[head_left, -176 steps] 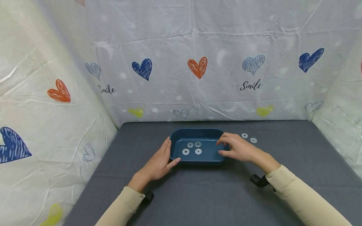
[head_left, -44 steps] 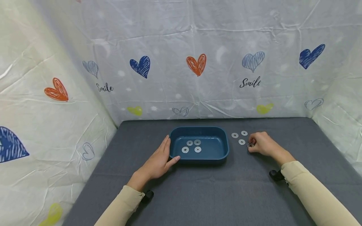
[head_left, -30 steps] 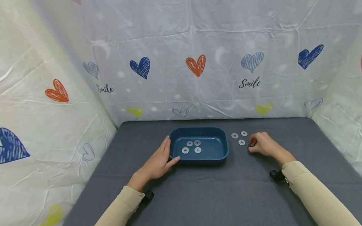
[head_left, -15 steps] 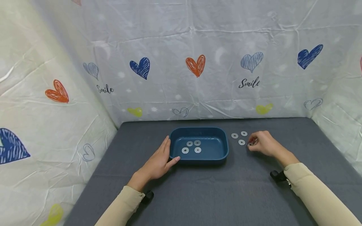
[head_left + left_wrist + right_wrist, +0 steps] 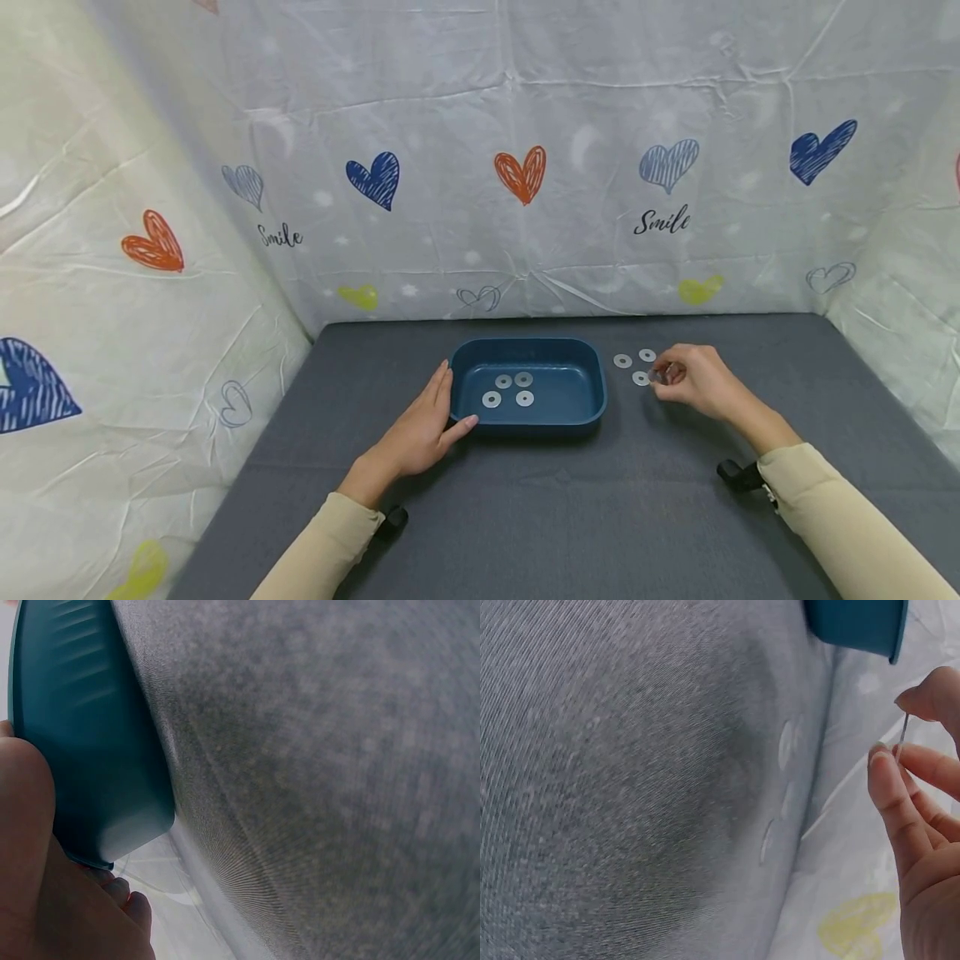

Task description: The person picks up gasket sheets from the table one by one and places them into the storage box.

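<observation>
In the head view my left hand [image 5: 411,435] lies with straight fingers along the left end of a blue rectangular dish [image 5: 592,410], its thumb at the near corner. The left wrist view shows thumb and fingertips at the dish's wall [image 5: 97,750]. Several flat silver washers [image 5: 491,399] lie inside the dish, towards its left half. To the right of it, my right hand [image 5: 697,379] pinches one washer [image 5: 904,735] between thumb and fingers, above the table; it appears edge-on in the right wrist view. Three more washers [image 5: 622,361] lie flat between that hand and the dish.
A dark grey cloth [image 5: 555,517] covers the table. Behind it hangs a white sheet [image 5: 450,242] printed with hearts, and similar sheets close off both sides. A black strap mount [image 5: 738,476] sits at the right wrist, another [image 5: 393,522] at the left.
From the dish's right end my right hand moved right to the washers, took hold of one on the cloth and raised it, drifting slightly left. The left hand and dish stayed put.
</observation>
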A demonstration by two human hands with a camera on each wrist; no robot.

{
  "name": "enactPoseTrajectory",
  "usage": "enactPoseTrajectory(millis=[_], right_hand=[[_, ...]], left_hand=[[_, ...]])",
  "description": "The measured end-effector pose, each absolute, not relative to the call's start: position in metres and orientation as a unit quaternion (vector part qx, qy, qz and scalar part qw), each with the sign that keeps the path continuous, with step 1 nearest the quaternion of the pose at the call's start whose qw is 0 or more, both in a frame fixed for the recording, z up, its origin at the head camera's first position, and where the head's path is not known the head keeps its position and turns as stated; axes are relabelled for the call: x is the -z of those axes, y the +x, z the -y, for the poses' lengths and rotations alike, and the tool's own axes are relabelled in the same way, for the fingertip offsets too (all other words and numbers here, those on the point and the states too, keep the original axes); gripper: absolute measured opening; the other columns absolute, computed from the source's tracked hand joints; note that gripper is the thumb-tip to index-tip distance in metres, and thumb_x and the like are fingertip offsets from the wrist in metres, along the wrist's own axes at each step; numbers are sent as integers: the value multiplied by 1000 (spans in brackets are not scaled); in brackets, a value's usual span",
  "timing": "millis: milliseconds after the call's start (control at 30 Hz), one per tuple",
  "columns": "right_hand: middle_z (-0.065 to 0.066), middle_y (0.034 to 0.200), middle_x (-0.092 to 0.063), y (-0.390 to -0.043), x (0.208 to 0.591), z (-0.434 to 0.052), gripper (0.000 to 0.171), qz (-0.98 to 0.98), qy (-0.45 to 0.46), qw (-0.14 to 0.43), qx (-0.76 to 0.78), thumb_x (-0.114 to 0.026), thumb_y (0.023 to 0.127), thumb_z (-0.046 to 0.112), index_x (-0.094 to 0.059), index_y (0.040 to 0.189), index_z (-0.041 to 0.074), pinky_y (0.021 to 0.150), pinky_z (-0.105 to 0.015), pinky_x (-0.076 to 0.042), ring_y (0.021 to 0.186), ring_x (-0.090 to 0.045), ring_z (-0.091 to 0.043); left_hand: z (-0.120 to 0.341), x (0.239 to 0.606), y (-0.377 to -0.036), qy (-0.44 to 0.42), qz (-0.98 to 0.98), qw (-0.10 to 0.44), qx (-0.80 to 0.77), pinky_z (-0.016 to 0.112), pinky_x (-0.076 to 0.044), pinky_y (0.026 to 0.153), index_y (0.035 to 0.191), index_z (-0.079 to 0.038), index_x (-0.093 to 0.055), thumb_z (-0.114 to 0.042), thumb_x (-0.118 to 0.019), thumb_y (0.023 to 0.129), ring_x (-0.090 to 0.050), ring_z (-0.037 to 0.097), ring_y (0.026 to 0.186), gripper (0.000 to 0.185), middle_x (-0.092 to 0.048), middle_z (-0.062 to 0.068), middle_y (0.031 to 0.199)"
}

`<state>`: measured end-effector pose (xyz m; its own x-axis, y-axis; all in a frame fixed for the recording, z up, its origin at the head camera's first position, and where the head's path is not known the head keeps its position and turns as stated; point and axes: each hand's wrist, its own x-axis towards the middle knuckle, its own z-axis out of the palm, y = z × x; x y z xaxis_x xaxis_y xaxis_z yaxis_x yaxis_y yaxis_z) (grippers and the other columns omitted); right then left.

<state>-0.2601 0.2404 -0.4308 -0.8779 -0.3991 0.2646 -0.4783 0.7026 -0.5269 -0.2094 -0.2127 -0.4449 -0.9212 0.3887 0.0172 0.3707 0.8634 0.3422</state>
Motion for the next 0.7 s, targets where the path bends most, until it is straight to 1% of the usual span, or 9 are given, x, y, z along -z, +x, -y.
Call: enactPoseTrajectory(millis=[233, 367, 500, 700], right_hand=[[0, 83, -64, -256, 426, -236, 12, 905, 265, 113, -311, -82, 84, 5, -76, 93, 8, 62, -29, -52, 68, -58, -8], [-2, 81, -64, -255, 423, -233, 14, 897, 279, 132, -317, -83, 82, 3, -76, 92, 9, 61, -28, -51, 65, -56, -6], [-3, 81, -64, -252, 419, -229, 15, 892, 285, 136, -323, -84, 81, 3, -76, 92, 7, 60, -27, -51, 65, -56, -6], [-1, 83, -65, -250, 414, -225, 16, 891, 284, 126, -330, -83, 81, 5, -76, 96, 7, 60, -26, -51, 67, -57, -7]], left_hand=[[212, 444, -210, 201, -963, 26, -175, 54, -21, 123, 162, 3, -3, -65, -39, 104, -8, 33, 157, 97, 4, 18, 171], [211, 443, -210, 203, -963, 21, -178, 54, -21, 123, 162, 4, -4, -65, -41, 103, -8, 33, 157, 98, 4, 18, 171], [212, 443, -210, 202, -963, 24, -176, 54, -20, 123, 162, 3, -3, -64, -41, 104, -7, 33, 157, 97, 4, 18, 171], [212, 445, -210, 199, -964, 29, -174, 53, -20, 123, 163, 3, -2, -65, -40, 104, -8, 33, 157, 97, 4, 18, 171]])
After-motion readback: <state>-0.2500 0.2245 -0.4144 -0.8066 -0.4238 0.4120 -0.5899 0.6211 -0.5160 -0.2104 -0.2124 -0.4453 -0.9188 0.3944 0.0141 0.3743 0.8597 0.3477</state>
